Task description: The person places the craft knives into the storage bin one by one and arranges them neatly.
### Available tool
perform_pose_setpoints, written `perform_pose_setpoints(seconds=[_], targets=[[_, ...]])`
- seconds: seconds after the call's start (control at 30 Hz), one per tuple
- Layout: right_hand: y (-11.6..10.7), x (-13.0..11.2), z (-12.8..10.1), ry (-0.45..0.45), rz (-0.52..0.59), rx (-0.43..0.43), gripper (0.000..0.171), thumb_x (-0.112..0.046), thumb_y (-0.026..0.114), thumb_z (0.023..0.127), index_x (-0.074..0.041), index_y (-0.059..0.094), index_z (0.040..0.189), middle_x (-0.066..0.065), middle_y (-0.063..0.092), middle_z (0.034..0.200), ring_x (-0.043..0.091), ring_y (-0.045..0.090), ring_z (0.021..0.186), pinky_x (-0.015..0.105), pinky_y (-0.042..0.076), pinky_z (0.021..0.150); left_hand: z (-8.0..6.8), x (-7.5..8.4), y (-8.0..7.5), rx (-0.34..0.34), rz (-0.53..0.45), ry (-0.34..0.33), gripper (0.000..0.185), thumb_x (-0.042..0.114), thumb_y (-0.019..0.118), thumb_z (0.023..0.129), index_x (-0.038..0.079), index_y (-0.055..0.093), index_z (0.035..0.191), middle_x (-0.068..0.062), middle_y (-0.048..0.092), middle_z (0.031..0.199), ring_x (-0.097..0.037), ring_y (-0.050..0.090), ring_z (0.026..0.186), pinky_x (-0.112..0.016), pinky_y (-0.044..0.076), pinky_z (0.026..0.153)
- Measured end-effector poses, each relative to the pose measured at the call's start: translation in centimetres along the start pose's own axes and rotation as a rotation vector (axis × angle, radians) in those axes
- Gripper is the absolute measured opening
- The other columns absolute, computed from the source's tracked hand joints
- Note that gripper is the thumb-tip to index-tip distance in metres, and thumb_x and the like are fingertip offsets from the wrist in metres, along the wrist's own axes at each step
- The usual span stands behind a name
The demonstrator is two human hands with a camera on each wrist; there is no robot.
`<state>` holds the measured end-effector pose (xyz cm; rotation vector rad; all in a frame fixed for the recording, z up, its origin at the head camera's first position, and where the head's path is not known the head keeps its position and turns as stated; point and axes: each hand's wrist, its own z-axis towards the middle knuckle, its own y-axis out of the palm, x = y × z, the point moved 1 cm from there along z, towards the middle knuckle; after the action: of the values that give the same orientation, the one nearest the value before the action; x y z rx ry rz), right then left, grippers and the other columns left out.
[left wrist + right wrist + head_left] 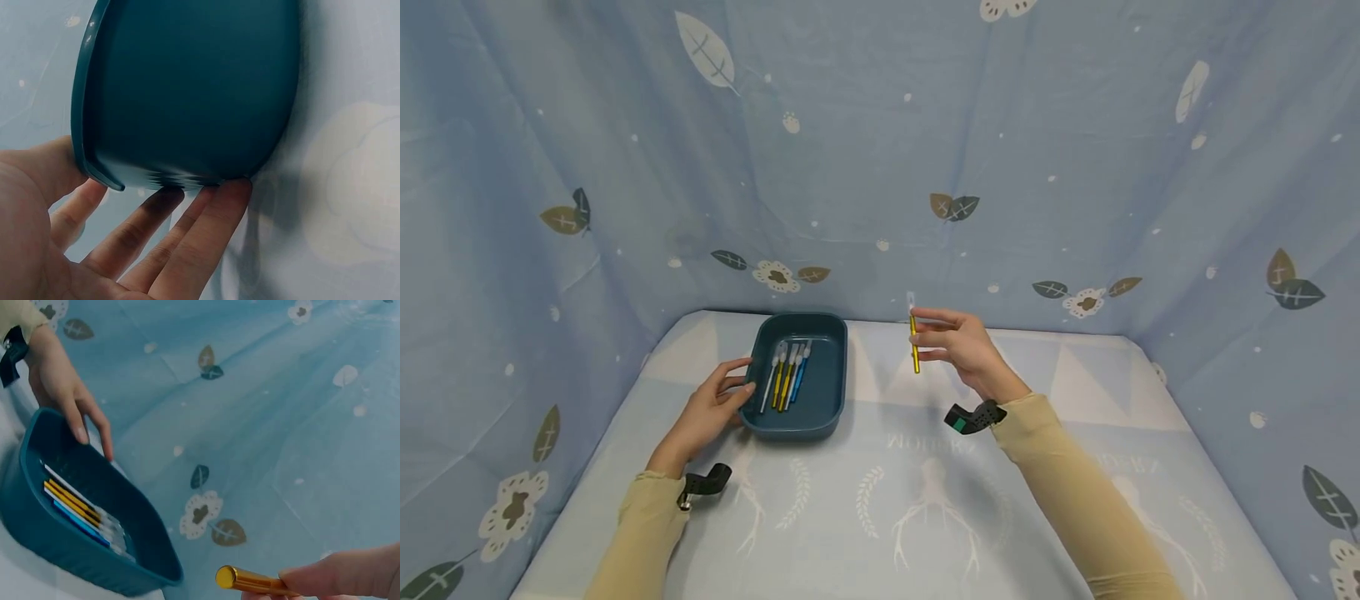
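A dark teal tray (833,392) stands on the table with several thin pens (786,379) lying in it, yellow, blue and white. My left hand (718,402) rests against the tray's left wall, fingers straight against its side (187,219) and thumb at the rim. My right hand (958,342) is raised above the table to the right of the tray and pinches a slim gold pen (915,346) upright, a clear tip at its top. In the right wrist view the gold pen (247,581) pokes out from my fingers, with the tray (37,531) and the pens (81,509) below it.
The table (925,500) is covered by a pale blue cloth with a deer print. Blue leaf-patterned fabric (880,150) hangs close behind and on both sides. Black wrist straps (973,417) sit on both forearms.
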<state>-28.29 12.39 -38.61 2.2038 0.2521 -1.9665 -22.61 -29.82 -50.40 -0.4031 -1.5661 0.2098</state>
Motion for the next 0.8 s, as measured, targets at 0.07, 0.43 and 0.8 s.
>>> perform_pose_setpoints(seconds=[0.07, 0.43, 0.8], targets=[[1.0, 0.1, 0.5, 0.001, 0.011, -0.007, 0.054, 0.005, 0.077, 0.098, -0.003, 0.066, 0.15, 0.015, 0.068, 0.12, 0.032, 0.075, 0.107, 0.047, 0.062, 0.095, 0.0, 0.0, 0.0, -0.001, 0.0, -0.002, 0.067, 0.029, 0.059, 0.117, 0.017, 0.028, 0.174, -0.032, 0.039, 0.166, -0.056, 0.048, 0.145, -0.05, 0.06, 0.088], [5.6, 0.0, 2.9, 0.002, 0.061, -0.024, 0.05, 0.005, 0.077, 0.098, -0.003, 0.069, 0.147, 0.02, 0.068, 0.128, 0.033, 0.075, 0.11, 0.044, 0.063, 0.093, -0.1, 0.0, -0.1, -0.001, -0.004, -0.011, 0.067, 0.032, 0.06, 0.116, 0.018, 0.028, 0.174, -0.031, 0.039, 0.167, -0.055, 0.048, 0.145, -0.051, 0.06, 0.088], [9.2, 0.2, 4.6, 0.014, 0.08, -0.047, 0.05, 0.007, 0.075, 0.099, -0.003, 0.069, 0.147, 0.021, 0.068, 0.136, 0.042, 0.071, 0.121, 0.043, 0.063, 0.092, -0.1, 0.4, -0.2, 0.006, 0.007, -0.002, 0.066, 0.033, 0.06, 0.116, 0.018, 0.03, 0.173, -0.031, 0.041, 0.165, -0.054, 0.05, 0.144, -0.046, 0.06, 0.086]])
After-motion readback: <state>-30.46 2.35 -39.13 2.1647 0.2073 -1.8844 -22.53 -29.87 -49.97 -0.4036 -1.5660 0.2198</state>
